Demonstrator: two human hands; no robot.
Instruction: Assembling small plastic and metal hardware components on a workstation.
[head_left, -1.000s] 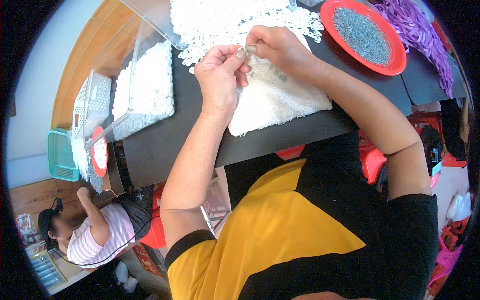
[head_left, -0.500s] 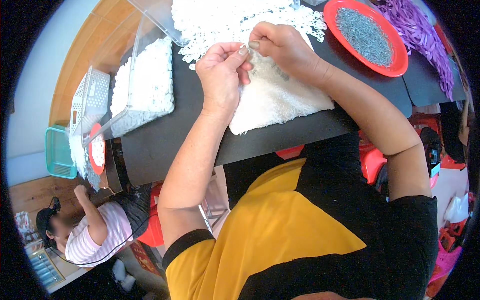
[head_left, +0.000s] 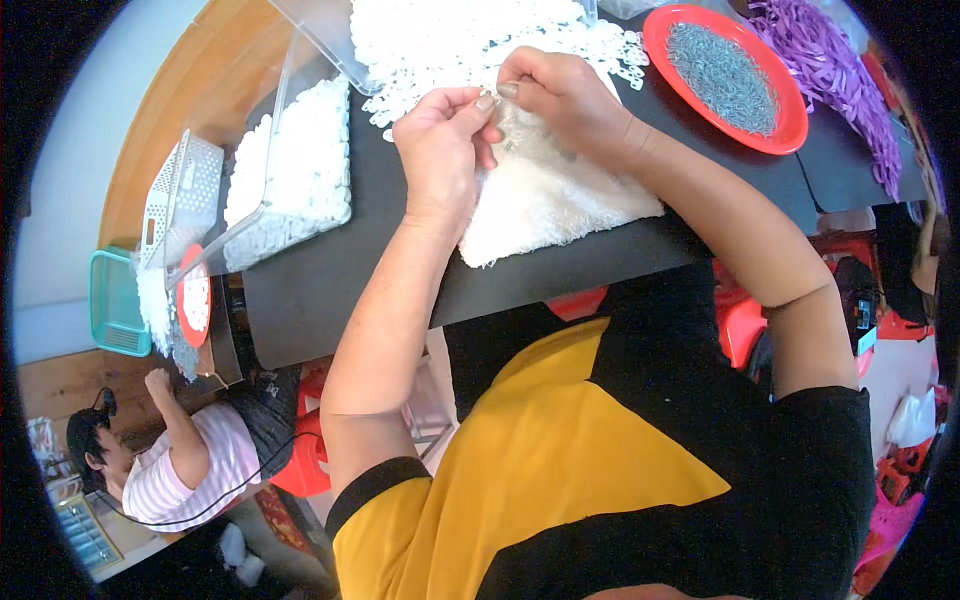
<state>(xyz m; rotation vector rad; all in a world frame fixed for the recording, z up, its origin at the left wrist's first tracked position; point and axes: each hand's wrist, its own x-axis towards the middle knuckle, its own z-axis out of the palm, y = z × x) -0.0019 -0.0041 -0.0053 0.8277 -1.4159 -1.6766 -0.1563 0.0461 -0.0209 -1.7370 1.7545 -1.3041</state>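
Observation:
Over a white fluffy cloth [head_left: 560, 205], my two hands meet fingertip to fingertip. My left hand [head_left: 445, 135] is closed, thumb and index finger pinching a small white plastic piece [head_left: 490, 93] that barely shows. Thumb and forefinger of my right hand [head_left: 560, 90] are pressed together right beside it; whatever they grip is too small to make out. A few tiny grey metal pins seem to lie on the cloth beneath my right hand. Just beyond my hands spreads a heap of small white plastic pieces [head_left: 440, 45].
To the right are a red plate [head_left: 798, 125] of grey metal pins and a bundle of purple strips [head_left: 825, 60]. A clear bin [head_left: 262, 215] of white pieces stands left on the dark table [head_left: 330, 320]. Farther left, a person [head_left: 190, 460] sits near a green basket [head_left: 120, 305].
My hands hold nearly the same pinch over the cloth. The view has shifted slightly. At the left, the other person's head has turned a little.

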